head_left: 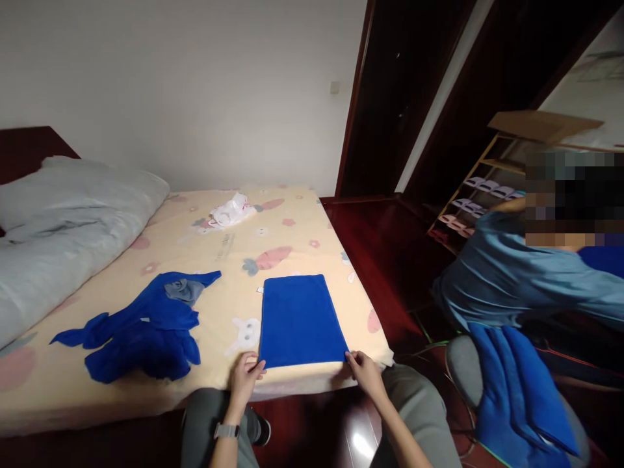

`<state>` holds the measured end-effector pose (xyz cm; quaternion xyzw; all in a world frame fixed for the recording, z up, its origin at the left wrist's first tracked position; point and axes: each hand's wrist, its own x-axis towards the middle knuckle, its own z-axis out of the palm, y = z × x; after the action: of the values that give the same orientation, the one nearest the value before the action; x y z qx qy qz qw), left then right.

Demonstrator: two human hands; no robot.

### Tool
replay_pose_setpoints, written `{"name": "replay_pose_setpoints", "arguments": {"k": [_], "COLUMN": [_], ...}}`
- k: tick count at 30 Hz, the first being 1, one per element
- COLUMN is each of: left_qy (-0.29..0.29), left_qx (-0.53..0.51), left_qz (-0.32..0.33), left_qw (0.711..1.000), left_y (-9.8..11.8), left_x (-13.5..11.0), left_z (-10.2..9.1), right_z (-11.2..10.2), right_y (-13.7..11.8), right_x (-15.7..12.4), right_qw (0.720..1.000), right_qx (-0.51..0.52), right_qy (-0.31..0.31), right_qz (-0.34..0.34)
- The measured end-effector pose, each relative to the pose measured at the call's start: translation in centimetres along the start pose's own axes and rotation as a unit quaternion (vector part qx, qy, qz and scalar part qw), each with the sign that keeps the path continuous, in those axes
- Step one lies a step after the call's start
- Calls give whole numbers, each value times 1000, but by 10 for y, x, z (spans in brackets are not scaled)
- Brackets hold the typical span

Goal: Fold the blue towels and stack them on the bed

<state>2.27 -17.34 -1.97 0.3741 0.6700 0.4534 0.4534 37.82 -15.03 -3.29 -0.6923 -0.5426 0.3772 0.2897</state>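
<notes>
A blue cloth [299, 318] lies flat in a rectangle near the bed's front corner, with a small white tag at its far left. My left hand [247, 374] pinches its near left corner between thumb and fingers. At the near right corner, my right hand [363, 370] grips the cloth the same way. Left of it sits a crumpled heap of blue cloths [151, 331] with a grey patch showing on top. How many pieces are in the heap, I cannot tell.
The bed [219, 260] has a patterned cream sheet. On it are a white plastic bag [233, 211] and a grey quilt [78, 214]. To the right, a person in a blue shirt [507, 266] leans beside a chair draped with blue cloth [521, 390]. A shoe rack [487, 188] stands behind.
</notes>
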Motion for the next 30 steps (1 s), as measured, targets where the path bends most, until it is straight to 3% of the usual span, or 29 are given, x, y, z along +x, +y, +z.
{"name": "replay_pose_setpoints", "arguments": {"k": [4,7,10,14,21,24,30], "left_qy": [-27,-55,-27,2,-8,-10,29], "left_qx": [69,151,221,269,305,314,322], "left_qz": [82,139,195,253,330,315,285], "left_qw": [994,977,955,930,893,896,902], "left_y": [-1,-4,-5,-3,-6,-9,-15], "left_x": [-8,-11,-12,-9,4,12,23], "left_z": [-3,-7,-10,-11,-10,-9,-3], "right_z": [0,-7,-13,-15,-10,-9,-1], "right_y": [0,-3,-5,0,22,25,20], "right_x": [-4,-6,-6,3,23,26,34], "right_qw": [999,994,975,955,965,963,978], "right_qx": [20,11,-64,-133,-59,-49,-18], "right_qy": [21,39,24,-14,1,-10,29], "right_qz": [-16,-106,-211,-264,-257,-264,-206]}}
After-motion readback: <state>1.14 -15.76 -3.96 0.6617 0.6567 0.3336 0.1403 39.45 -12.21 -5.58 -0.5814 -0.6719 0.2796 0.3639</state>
